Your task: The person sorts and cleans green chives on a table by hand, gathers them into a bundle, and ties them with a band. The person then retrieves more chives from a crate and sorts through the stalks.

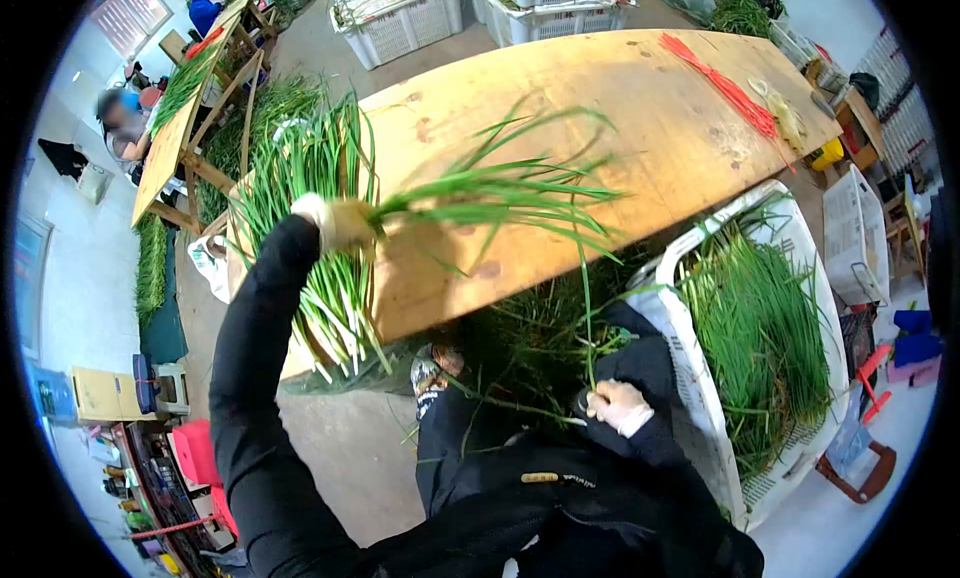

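My left hand, in a pale glove, is closed around a bunch of chives held above the wooden table, its leaves fanning out to the right and slightly blurred. Under and behind that hand lies a thick pile of chives with pale stem ends toward me. Near my lap, my right hand, also gloved, is closed on a thin chive stalk that stands up from the fingers. To the right, a white plastic crate holds many more chives.
On the wooden table lie red ties and pale gloves at the far right. Loose greens are heaped below its near edge. Stacked white crates stand behind. Two people are by a long bench at left.
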`<state>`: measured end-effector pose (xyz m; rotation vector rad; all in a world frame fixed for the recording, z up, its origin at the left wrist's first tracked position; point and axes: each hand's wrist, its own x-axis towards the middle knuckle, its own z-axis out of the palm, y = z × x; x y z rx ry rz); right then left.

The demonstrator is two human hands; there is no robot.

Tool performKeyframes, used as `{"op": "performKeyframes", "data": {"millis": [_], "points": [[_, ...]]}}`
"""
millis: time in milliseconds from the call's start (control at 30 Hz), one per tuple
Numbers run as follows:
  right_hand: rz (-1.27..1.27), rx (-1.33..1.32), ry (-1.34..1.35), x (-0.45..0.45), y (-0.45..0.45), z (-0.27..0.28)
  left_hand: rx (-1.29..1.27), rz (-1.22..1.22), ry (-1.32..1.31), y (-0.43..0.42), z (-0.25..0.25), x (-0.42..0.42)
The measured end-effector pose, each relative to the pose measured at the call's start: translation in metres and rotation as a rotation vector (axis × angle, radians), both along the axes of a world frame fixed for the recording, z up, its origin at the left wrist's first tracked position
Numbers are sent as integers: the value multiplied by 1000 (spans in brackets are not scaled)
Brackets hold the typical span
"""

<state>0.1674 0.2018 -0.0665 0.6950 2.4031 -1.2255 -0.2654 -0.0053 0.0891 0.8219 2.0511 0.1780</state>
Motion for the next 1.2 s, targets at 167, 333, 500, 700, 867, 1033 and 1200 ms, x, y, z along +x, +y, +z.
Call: {"op": "performKeyframes", "data": {"millis": [167,333,500,700,867,1033,1200], "points": [[226,271,-422,-23,6,-3,-265,205,810,50,-23,-155],[335,374,-556,-39,-11,-88,119,741,985,120,12,-182],[584,432,-737,-88,-5,-140,462,866,786,119,72,-178],[976,-129,-23,-146,20,43,941,976,111,-12,80,-62],[964,-344,198,-225,44,148,822,1080,-36,-125,-9,53],[604,406,597,-370,19,167,937,981,306,-155,-69,118],[385,433,862,-511,-14,142,1397,1363,20,-141,-23,129]]}}
